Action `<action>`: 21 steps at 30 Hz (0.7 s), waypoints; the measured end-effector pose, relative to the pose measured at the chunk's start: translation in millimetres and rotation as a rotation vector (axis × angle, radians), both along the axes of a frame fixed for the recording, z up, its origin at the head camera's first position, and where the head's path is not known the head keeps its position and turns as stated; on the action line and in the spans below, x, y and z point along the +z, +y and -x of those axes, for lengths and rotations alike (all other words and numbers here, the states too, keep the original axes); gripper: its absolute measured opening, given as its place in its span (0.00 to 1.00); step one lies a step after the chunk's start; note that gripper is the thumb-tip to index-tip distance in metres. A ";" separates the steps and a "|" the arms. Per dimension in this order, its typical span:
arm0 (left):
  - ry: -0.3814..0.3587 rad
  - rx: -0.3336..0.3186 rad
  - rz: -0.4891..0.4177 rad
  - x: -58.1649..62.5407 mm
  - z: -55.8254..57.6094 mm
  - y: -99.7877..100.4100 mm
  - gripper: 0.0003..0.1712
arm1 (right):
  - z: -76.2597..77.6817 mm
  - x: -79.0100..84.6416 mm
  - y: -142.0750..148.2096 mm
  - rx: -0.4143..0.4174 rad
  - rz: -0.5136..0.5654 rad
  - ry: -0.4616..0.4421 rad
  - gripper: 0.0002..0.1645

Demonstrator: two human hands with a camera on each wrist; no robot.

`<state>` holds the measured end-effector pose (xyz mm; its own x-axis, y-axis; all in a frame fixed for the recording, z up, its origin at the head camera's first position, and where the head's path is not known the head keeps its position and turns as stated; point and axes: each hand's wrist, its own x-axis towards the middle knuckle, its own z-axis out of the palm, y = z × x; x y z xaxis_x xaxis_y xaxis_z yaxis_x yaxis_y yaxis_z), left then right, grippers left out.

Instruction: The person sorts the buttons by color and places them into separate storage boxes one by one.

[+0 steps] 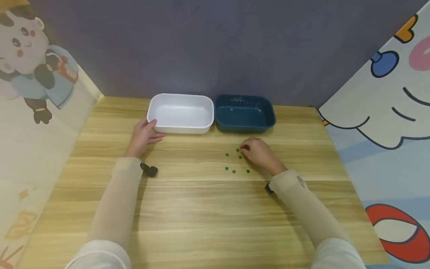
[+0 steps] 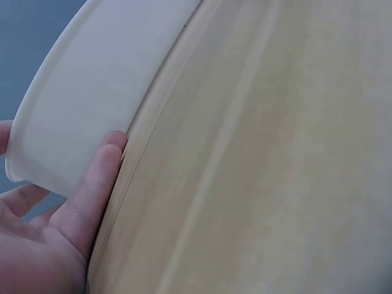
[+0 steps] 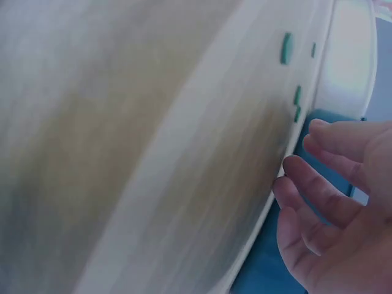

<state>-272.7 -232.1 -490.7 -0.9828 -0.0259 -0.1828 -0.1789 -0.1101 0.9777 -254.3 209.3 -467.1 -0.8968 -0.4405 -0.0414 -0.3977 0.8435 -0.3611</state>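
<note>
A white plastic tub (image 1: 181, 129) stands at the back of the wooden table. My left hand (image 1: 142, 136) grips its front left corner, the thumb over the rim and other fingers along the front side near the base. In the left wrist view those fingers (image 2: 92, 190) lie against the white wall. Several small, flat green discs (image 1: 234, 171) are scattered on the wood in front of a dark blue tub (image 1: 245, 129). Beside the farthest discs is my right hand (image 1: 258, 151), fingers loosely bent. In the right wrist view the fingertips stand apart, with nothing visible between them.
The two tubs stand side by side against a grey back panel (image 1: 201, 48). Side panels with cartoon prints flank the wooden table (image 1: 195, 213) on the left (image 1: 64, 123) and right (image 1: 356, 157). Dark wrist devices (image 1: 149, 170) sit at both sleeve ends.
</note>
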 end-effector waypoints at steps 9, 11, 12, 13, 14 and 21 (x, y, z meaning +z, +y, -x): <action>0.001 0.027 0.037 2.3 -14.2 -1.3 0.35 | 0.7 0.7 -9.3 -0.005 -0.054 0.019 0.10; -0.004 0.031 0.040 4.5 -17.5 -1.5 0.35 | 0.8 2.7 -11.1 -0.004 -0.063 0.023 0.10; -0.008 0.029 0.043 5.2 -19.3 -1.9 0.35 | 0.6 3.4 -12.1 -0.003 -0.069 0.022 0.11; -0.011 0.029 0.042 5.5 -21.2 -2.0 0.35 | 0.4 3.7 -13.0 -0.002 -0.076 0.022 0.11; -0.013 0.026 0.041 5.8 -23.4 -2.2 0.35 | 0.0 3.6 -13.8 -0.001 -0.084 0.021 0.11; -0.003 0.005 0.085 4.0 -43.4 -2.3 0.35 | -5.1 -1.7 -16.1 0.014 -0.140 0.029 0.14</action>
